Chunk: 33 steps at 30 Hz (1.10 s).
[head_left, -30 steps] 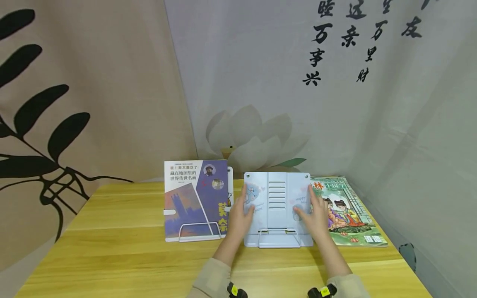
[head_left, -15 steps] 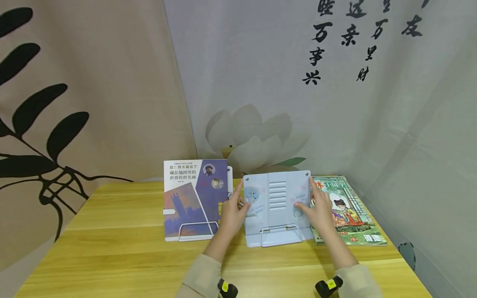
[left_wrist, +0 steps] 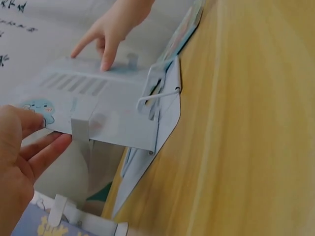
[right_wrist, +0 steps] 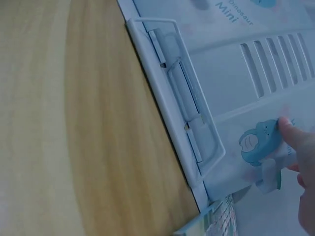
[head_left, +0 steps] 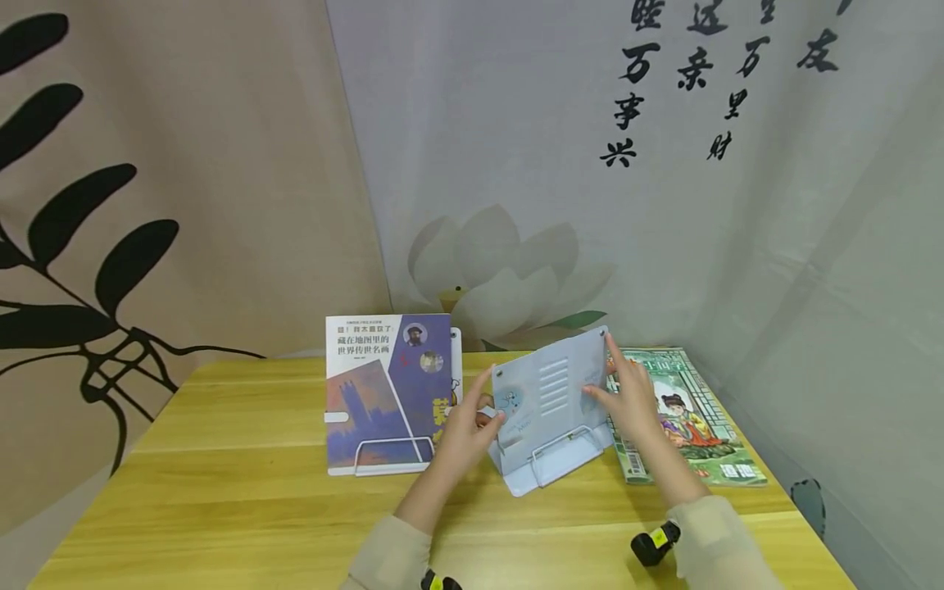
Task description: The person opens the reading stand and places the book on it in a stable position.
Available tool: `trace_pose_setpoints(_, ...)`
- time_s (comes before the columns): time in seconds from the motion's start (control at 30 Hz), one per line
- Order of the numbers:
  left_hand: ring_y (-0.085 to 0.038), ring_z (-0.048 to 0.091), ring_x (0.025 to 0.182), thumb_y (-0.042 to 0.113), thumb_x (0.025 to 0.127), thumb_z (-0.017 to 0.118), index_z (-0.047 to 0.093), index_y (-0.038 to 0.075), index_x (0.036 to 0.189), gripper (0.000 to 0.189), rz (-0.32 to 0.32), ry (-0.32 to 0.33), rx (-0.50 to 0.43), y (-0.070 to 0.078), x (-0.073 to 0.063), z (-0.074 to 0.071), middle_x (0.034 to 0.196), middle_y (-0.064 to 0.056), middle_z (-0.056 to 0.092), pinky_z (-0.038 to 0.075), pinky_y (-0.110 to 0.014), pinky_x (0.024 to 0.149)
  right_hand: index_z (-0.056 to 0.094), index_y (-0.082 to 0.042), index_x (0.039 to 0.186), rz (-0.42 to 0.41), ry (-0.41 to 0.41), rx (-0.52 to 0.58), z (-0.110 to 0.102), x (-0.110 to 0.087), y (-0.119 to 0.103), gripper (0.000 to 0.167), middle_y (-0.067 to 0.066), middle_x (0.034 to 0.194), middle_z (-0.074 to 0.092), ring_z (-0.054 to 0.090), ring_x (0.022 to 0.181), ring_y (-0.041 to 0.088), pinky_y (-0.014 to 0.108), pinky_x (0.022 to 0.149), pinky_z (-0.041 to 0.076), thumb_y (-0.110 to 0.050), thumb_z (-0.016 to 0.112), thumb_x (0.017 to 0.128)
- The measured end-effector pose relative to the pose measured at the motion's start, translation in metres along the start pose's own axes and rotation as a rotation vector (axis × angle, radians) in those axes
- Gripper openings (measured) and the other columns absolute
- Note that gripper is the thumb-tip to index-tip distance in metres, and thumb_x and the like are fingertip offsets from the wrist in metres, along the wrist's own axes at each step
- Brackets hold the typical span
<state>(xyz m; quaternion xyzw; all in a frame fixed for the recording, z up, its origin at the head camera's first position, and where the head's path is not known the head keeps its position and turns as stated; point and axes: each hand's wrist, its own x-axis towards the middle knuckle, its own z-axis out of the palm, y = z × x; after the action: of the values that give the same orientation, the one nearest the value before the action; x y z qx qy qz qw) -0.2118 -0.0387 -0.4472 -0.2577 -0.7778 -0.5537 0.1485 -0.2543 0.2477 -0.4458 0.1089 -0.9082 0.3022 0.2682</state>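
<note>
A pale blue book stand (head_left: 549,397) stands tilted on the table in the head view, turned with its left side nearer. It has slots down the middle and a wire holder (right_wrist: 179,98) along the bottom ledge. My left hand (head_left: 466,434) pinches its left edge, thumb in front and fingers behind, next to a small white clip (left_wrist: 81,128). On the right edge my right hand (head_left: 634,401) holds on, its thumb on the front face by a blue dinosaur print (right_wrist: 261,140). The fingers behind the panel are partly hidden.
Left of it, a purple book (head_left: 387,393) leans on another stand (head_left: 456,360). To the right, a green illustrated magazine (head_left: 696,426) lies on the wooden table (head_left: 243,492), overlapped by my right hand. A printed curtain (head_left: 479,147) hangs behind.
The book stand has turned from facing me squarely, its right side swinging away and its left side coming nearer. Both hands have kept to its edges; the right forearm has shifted right.
</note>
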Motion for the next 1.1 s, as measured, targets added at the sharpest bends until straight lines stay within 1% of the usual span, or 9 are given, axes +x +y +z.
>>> trace_pose_setpoints(0.17, -0.015, 0.064, 0.060, -0.009, 0.083, 0.067, 0.032, 0.017, 0.147, 0.076, 0.051, -0.014, -0.021, 0.010, -0.008, 0.008, 0.088, -0.012, 0.065, 0.053, -0.023, 0.057, 0.022, -0.020, 0.154, 0.015, -0.035, 0.019, -0.002, 0.005, -0.002, 0.097, 0.017, 0.109, 0.065, 0.047, 0.105, 0.039, 0.055, 0.087, 0.035, -0.021, 0.081, 0.077)
trace_pose_setpoints(0.33, -0.015, 0.065, 0.063, -0.011, 0.082, 0.067, 0.034, 0.017, 0.143, 0.074, 0.081, -0.036, -0.035, 0.022, -0.016, 0.016, 0.092, -0.012, 0.065, 0.053, -0.021, 0.057, 0.019, -0.025, 0.154, 0.075, -0.098, 0.047, -0.006, 0.009, -0.007, 0.089, 0.015, 0.118, 0.063, 0.048, 0.103, 0.038, 0.053, 0.077, 0.041, -0.032, 0.074, 0.084)
trace_pose_setpoints(0.4, -0.013, 0.065, 0.063, -0.011, 0.082, 0.067, 0.034, 0.017, 0.142, 0.074, 0.102, -0.043, -0.023, 0.025, -0.020, 0.020, 0.091, -0.012, 0.064, 0.053, -0.019, 0.057, 0.018, -0.029, 0.154, 0.102, -0.129, 0.071, -0.006, 0.011, -0.009, 0.086, 0.015, 0.122, 0.061, 0.049, 0.100, 0.037, 0.050, 0.073, 0.042, -0.038, 0.070, 0.087)
trace_pose_setpoints(0.47, -0.012, 0.064, 0.063, -0.010, 0.082, 0.069, 0.034, 0.018, 0.142, 0.075, 0.133, -0.043, 0.002, 0.027, -0.022, 0.023, 0.090, -0.011, 0.064, 0.052, -0.017, 0.057, 0.016, -0.032, 0.154, 0.126, -0.161, 0.110, -0.007, 0.013, -0.013, 0.083, 0.015, 0.126, 0.059, 0.049, 0.100, 0.035, 0.048, 0.073, 0.043, -0.041, 0.066, 0.088)
trace_pose_setpoints(0.57, -0.011, 0.064, 0.063, -0.009, 0.080, 0.071, 0.035, 0.020, 0.141, 0.077, 0.181, -0.030, 0.034, 0.030, -0.025, 0.027, 0.088, -0.009, 0.064, 0.051, -0.015, 0.058, 0.016, -0.031, 0.154, 0.135, -0.190, 0.164, -0.006, 0.014, -0.016, 0.081, 0.015, 0.130, 0.057, 0.047, 0.101, 0.033, 0.047, 0.075, 0.043, -0.042, 0.064, 0.090)
trace_pose_setpoints(0.67, -0.012, 0.064, 0.063, -0.009, 0.080, 0.071, 0.036, 0.020, 0.141, 0.076, 0.212, -0.009, 0.058, 0.033, -0.026, 0.029, 0.085, -0.009, 0.064, 0.050, -0.014, 0.058, 0.017, -0.028, 0.155, 0.128, -0.196, 0.197, -0.006, 0.016, -0.019, 0.081, 0.016, 0.131, 0.056, 0.048, 0.102, 0.033, 0.049, 0.078, 0.042, -0.041, 0.064, 0.090)
trace_pose_setpoints(0.87, -0.013, 0.065, 0.062, -0.007, 0.082, 0.070, 0.038, 0.019, 0.139, 0.071, 0.214, 0.019, 0.085, 0.038, -0.028, 0.036, 0.081, -0.009, 0.065, 0.050, -0.013, 0.058, 0.017, -0.029, 0.154, 0.138, -0.199, 0.255, -0.009, 0.016, -0.027, 0.076, 0.017, 0.137, 0.050, 0.051, 0.100, 0.030, 0.047, 0.078, 0.043, -0.043, 0.060, 0.093)
trace_pose_setpoints(1.03, -0.013, 0.065, 0.063, -0.007, 0.080, 0.071, 0.039, 0.019, 0.139, 0.072, 0.212, 0.028, 0.078, 0.042, -0.029, 0.042, 0.080, -0.008, 0.064, 0.050, -0.013, 0.059, 0.022, -0.034, 0.153, 0.151, -0.200, 0.321, -0.016, 0.016, -0.043, 0.069, 0.016, 0.143, 0.045, 0.053, 0.101, 0.028, 0.043, 0.074, 0.045, -0.043, 0.058, 0.095)
trace_pose_setpoints(1.1, -0.013, 0.065, 0.063, -0.008, 0.080, 0.072, 0.038, 0.019, 0.139, 0.073, 0.217, 0.030, 0.083, 0.044, -0.030, 0.044, 0.080, -0.007, 0.064, 0.050, -0.013, 0.059, 0.026, -0.033, 0.152, 0.149, -0.207, 0.336, -0.020, 0.018, -0.051, 0.066, 0.016, 0.143, 0.044, 0.054, 0.103, 0.030, 0.043, 0.073, 0.046, -0.043, 0.058, 0.095)
